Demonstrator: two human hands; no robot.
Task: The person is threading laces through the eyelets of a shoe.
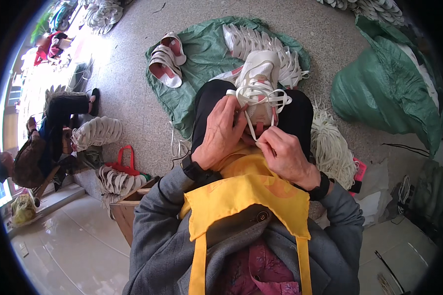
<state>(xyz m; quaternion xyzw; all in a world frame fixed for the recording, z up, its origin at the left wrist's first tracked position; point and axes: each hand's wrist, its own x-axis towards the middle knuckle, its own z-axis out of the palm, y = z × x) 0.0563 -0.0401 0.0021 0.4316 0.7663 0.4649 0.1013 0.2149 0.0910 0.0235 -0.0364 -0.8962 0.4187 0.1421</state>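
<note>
A white and beige sneaker [261, 66] with pink parts rests between my knees, its toe pointing away from me. White shoelace [266, 92] crosses its front in loose loops. My left hand [221, 129] is closed at the shoe's left side, pinching the lace near the eyelets. At the near right of the opening, my right hand [288, 156] pinches a strand of the same lace between thumb and fingers. The lace runs up from those fingertips to the eyelets. My fingers partly hide the shoe's collar.
A green sheet [202, 54] under the shoe holds a sneaker pair [166, 61] and a row of shoes [290, 64]. A lace bundle [330, 147] lies by my right knee, near a green sack [379, 88]. Another person [34, 152] sits at left beside stacked shoes [98, 132].
</note>
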